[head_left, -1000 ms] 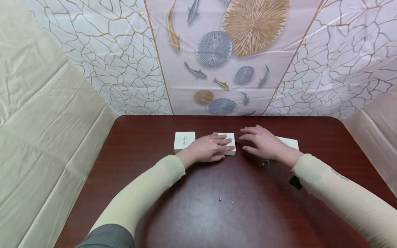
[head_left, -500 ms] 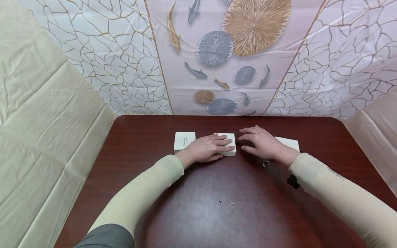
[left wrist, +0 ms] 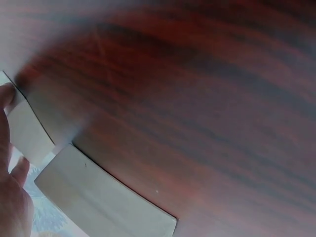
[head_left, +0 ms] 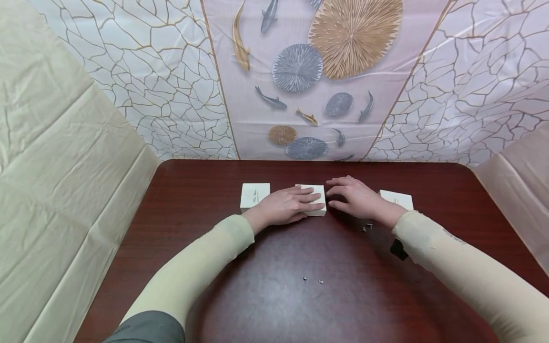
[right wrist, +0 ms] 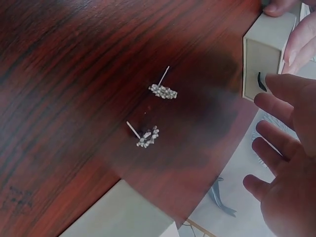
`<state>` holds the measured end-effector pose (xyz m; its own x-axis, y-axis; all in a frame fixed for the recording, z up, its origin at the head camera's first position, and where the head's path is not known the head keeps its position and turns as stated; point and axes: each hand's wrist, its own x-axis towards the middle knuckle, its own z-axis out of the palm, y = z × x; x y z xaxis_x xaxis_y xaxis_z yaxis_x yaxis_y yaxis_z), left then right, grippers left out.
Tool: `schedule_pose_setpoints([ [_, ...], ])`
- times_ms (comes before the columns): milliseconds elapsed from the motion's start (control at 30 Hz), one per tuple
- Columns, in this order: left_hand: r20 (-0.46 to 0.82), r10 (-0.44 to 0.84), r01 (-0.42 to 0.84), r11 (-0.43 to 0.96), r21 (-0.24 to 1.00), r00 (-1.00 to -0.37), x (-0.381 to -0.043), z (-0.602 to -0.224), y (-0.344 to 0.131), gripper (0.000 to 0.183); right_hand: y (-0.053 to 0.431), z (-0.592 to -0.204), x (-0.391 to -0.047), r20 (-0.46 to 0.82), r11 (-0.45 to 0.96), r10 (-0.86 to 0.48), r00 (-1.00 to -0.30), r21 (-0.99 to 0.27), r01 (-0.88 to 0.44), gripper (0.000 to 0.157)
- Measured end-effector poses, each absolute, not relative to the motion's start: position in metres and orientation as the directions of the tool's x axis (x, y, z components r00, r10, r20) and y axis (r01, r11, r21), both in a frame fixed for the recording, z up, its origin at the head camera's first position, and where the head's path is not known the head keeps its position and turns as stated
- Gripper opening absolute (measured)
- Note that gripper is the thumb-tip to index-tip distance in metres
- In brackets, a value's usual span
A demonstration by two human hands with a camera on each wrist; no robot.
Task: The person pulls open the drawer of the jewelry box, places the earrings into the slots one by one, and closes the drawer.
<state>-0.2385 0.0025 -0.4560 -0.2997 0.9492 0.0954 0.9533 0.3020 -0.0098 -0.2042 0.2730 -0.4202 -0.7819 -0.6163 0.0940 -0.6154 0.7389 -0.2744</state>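
Observation:
My left hand [head_left: 285, 206] lies across the middle white box [head_left: 319, 213], its fingers over the top and the thumb along the near side, holding it. From the box's right end pokes a small black ribbon tab [right wrist: 260, 81], seen in the right wrist view. My right hand [head_left: 353, 196] reaches to that end with fingers loosely bent and spread; thumb and index fingertips are right at the tab. Behind that hand, a pair of silvery clustered stud earrings, one earring [right wrist: 164, 92] and another earring [right wrist: 148, 138], lies on the table.
One white box [head_left: 255, 193] with dark lettering sits left of the held box. Another white box [head_left: 396, 198] stands to the right, partly behind my right wrist. Two tiny shiny pieces, one piece [head_left: 305, 278] and another piece [head_left: 320, 281], lie nearer on the dark red table [head_left: 266, 295].
My right hand has moved a little left, up to the end of the middle box. The left hand stays in place on that box.

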Motion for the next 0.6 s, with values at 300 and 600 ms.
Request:
schedule_pose_setpoints([
  [300, 0.092, 0.947, 0.951, 0.309, -0.004, -0.308, -0.238, -0.455, 0.000, 0.052, 0.270, -0.427, -0.208, 0.086, 0.743, -0.597, -0.798, -0.315, -0.590, 0.011],
  [600, 0.099, 0.945, 0.950, 0.312, 0.000, -0.311, -0.238, -0.456, -0.001, 0.052, 0.264, -0.433, -0.215, 0.102, 0.744, -0.581, -0.808, -0.337, -0.577, 0.005],
])
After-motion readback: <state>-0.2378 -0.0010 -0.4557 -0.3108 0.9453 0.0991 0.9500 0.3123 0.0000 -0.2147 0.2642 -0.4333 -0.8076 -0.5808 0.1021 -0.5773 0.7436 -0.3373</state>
